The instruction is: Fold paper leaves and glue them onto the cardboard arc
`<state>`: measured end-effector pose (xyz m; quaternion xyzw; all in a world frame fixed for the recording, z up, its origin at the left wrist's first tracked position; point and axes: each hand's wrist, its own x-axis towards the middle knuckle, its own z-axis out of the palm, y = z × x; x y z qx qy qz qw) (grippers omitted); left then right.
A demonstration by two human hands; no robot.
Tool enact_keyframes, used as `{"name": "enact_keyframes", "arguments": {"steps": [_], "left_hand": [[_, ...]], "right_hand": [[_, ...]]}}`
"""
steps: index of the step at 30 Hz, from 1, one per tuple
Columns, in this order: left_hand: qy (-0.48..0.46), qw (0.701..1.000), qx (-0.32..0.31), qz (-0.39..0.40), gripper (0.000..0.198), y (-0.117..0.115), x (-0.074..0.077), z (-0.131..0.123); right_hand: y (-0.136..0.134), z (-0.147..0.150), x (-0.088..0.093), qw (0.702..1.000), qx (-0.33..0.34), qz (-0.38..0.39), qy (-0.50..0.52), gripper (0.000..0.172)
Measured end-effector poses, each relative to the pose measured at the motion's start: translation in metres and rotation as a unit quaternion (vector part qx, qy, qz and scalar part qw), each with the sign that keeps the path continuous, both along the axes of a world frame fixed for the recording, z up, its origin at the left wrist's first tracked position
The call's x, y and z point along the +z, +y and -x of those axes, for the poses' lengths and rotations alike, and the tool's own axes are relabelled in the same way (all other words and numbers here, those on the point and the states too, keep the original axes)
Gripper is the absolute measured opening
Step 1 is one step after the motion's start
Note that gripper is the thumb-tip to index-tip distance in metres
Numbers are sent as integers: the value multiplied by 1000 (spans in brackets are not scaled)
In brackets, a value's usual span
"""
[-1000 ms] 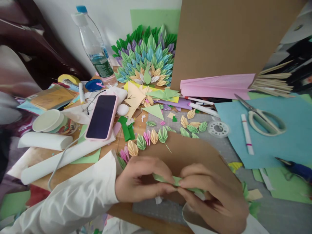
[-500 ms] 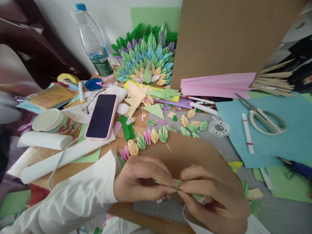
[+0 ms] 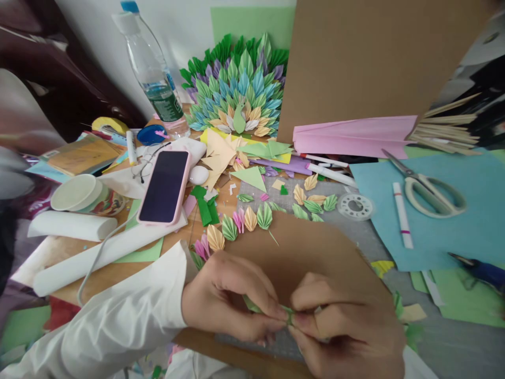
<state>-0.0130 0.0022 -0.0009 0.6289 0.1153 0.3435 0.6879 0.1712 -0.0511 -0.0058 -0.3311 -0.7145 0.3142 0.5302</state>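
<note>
Between both hands is a small green piece of folded paper (image 3: 251, 304), mostly hidden by fingers. My left hand (image 3: 231, 300) pinches it between thumb and fingers, while my right hand (image 3: 345, 318) pinches it from the other side. The fingertips meet close together. Beneath them lies a brown cardboard piece (image 3: 311, 247) with a curved edge. Along its upper left edge sit pleated paper leaves: a green leaf (image 3: 264, 216), an orange leaf (image 3: 250, 219), a pink leaf (image 3: 239, 219) and several others. More loose pleated leaves (image 3: 314, 205) are scattered just beyond the cardboard.
A paper peacock (image 3: 239, 100) with a pleated tail stands against the wall beside a brown board (image 3: 366, 63). Scissors (image 3: 428, 189) and a marker (image 3: 402, 216) lie on blue paper at right. To the left are a phone (image 3: 164, 187), a bottle (image 3: 155, 89) and a paper cup (image 3: 77, 193).
The fingers of both hands have shifted slightly around the green paper, and its left part is tilted up more. The leaves on the cardboard have not moved.
</note>
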Motion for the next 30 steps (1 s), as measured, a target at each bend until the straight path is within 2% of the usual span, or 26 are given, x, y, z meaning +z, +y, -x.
{"name": "enact_keyframes", "arguments": {"steps": [4, 7, 9, 12, 16, 20, 23, 30], "left_hand": [[8, 999, -1, -52, 11, 1, -1, 0], [40, 994, 3, -106, 7, 2, -2, 0], [72, 987, 19, -144, 10, 2, -5, 0], [131, 970, 39, -202, 27, 1, -10, -1], [134, 934, 39, -329, 21, 1, -16, -3], [112, 906, 84, -400, 18, 1, -17, -4], [104, 902, 100, -406, 19, -1, -17, -3], [93, 939, 71, -323, 18, -3, -15, -2]], "right_hand": [[0, 1, 2, 1000, -3, 0, 2, 26], [1, -3, 1, 1000, -4, -7, -11, 23], [2, -7, 0, 999, 7, -16, -31, 23], [3, -10, -1, 997, 40, -23, -58, 21], [5, -10, -1, 996, 49, -29, -74, 22], [5, -9, 0, 996, 46, -30, -69, 23], [4, -7, -1, 996, 52, -25, -61, 23], [7, -11, 0, 993, 55, -41, -92, 24]]}}
